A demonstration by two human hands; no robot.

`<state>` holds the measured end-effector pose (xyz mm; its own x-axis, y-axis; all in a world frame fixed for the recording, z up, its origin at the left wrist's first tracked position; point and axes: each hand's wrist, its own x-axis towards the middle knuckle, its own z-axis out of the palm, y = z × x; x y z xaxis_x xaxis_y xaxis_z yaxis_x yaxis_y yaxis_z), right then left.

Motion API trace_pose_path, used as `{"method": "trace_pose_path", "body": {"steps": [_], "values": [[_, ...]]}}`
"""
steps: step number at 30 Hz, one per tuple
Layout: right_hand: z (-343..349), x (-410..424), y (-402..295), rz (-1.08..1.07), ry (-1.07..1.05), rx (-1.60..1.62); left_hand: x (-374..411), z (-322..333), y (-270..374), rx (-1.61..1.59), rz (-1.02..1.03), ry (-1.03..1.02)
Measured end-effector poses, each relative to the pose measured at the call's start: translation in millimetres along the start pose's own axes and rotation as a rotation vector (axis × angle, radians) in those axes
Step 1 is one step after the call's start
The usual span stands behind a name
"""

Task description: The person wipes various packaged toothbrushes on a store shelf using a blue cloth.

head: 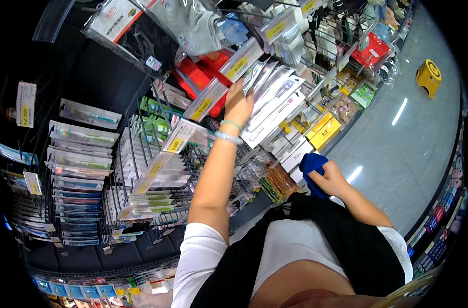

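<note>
My left hand reaches up to the rack, its fingers at the left edge of a row of hanging toothbrush packs. The packs are pale blister cards, fanned out and tilted. Whether the fingers grip a card or only touch it is hard to see. A price-tag holder is right beside the fingertips. Lower right, in front of my body, my right hand is closed around a folded dark blue cloth. Part of the cloth is hidden by the thumb and fingers.
More toothbrush packs hang on wire hooks at left. Red packages sit behind the tag holders. A yellow box and white boxes line the low shelf. On the grey aisle floor stands a yellow step stool.
</note>
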<state>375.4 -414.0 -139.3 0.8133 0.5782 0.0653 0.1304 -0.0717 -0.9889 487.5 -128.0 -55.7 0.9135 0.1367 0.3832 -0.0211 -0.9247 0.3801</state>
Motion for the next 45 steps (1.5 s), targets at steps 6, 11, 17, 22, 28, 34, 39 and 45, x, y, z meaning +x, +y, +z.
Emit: {"method": "trace_pose_path", "body": {"steps": [6, 11, 17, 22, 28, 34, 39, 45], "values": [[-23.6, -20.1, 11.1, 0.022, 0.174, 0.105, 38.5, 21.4, -36.8, 0.121, -0.264, -0.420], [-28.4, -22.2, 10.9, 0.061, 0.259, 0.200, 29.5, 17.0, -33.0, -0.002, -0.213, -0.262], [-21.9, -5.6, -0.7, 0.114, 0.241, 0.248, -32.8, -18.0, 8.6, 0.301, 0.406, 0.165], [5.7, 24.4, -54.9, -0.020, 0.191, 0.477, -143.0, -53.4, 61.5, -0.119, 0.366, 0.100], [71.0, 44.6, -77.6, -0.276, -0.155, 0.316, -200.5, -93.4, 68.6, -0.215, 0.027, 0.296], [107.3, 48.2, -102.0, -0.397, -0.232, 0.128, -229.4, -120.3, 47.7, -0.524, -0.128, 0.133], [109.5, 67.3, -134.1, -0.466, -0.012, 0.070, -252.4, -135.3, 45.9, -0.668, -0.205, 0.001], [107.8, 77.2, -163.9, -0.389, -0.038, 0.142, -260.1, -142.4, 37.5, -0.557, -0.090, 0.063]]}}
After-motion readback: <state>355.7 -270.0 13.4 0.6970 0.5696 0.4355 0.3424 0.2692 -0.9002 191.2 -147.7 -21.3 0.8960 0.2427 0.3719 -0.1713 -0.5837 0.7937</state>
